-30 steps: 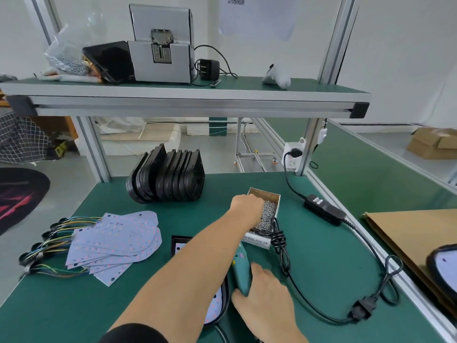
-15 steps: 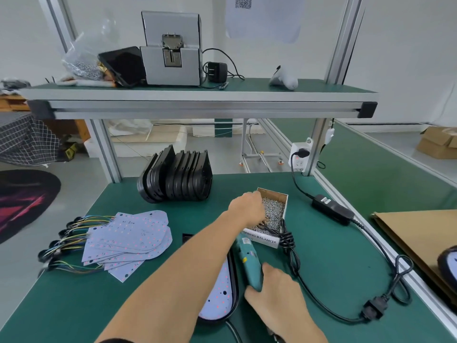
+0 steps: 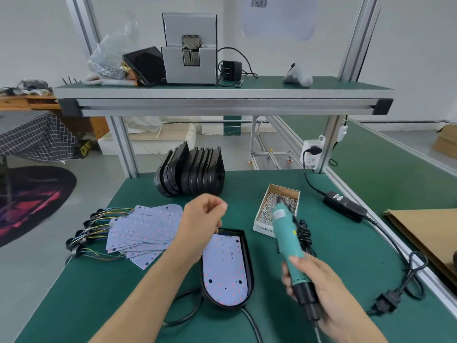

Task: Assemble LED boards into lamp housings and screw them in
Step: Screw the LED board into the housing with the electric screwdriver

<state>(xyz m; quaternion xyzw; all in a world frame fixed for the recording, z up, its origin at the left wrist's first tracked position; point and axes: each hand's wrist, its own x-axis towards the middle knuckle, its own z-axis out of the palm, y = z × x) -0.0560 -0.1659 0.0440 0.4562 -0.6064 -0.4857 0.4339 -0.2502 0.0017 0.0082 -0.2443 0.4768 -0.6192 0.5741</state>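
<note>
LED board (image 3: pixel 223 267) seated in black lamp housing (image 3: pixel 248 258) at tabletop (image 3: pixel 74 300) centre, left hand (image 3: pixel 201 217) above with fingers curled, perhaps pinching a screw, right hand (image 3: pixel 319 290) wrapped round teal electric screwdriver (image 3: pixel 288 237) beside screw box (image 3: pixel 278 206).

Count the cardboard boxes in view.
2: a screw box on the bench beside the screwdriver, and a brown box at the far right edge, partly cut off. Others may be hidden.

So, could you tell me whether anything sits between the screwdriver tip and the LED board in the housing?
Nothing visible does. The right hand holds the electric screwdriver over the screw box; the LED board lies uncovered in the black housing.
</note>
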